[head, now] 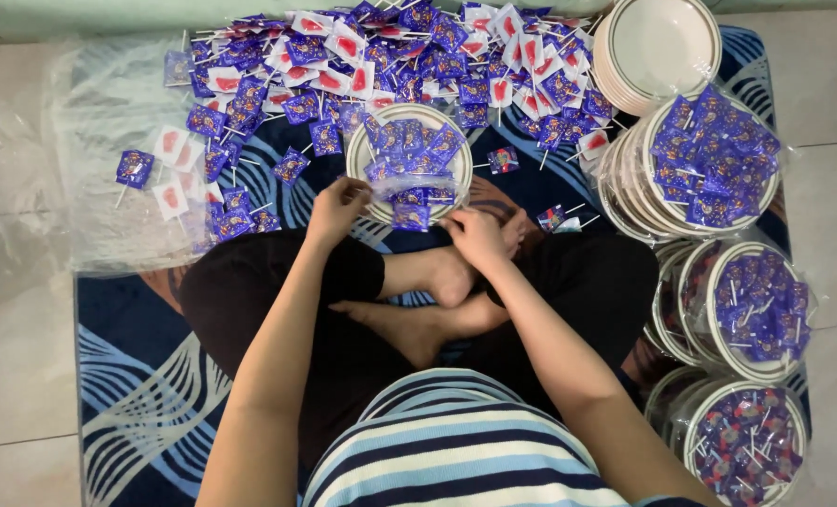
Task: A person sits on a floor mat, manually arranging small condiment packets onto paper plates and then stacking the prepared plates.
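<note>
A white plate (357, 155) heaped with blue-wrapped lollipops (409, 145) lies on the mat in front of my crossed legs. A clear plastic bag (409, 188) stretches over the plate's near edge. My left hand (337, 207) pinches the bag at the plate's near left. My right hand (475, 235) grips the bag at the near right. A large loose pile of blue and red-white wrapped lollipops (381, 56) spreads beyond the plate.
A stack of bare white plates (653, 52) stands at the far right. Three bagged, filled plates (709, 169) (756, 300) (747, 441) line the right side. Clear plastic sheets (99, 141) lie at left on the blue patterned mat (137, 376).
</note>
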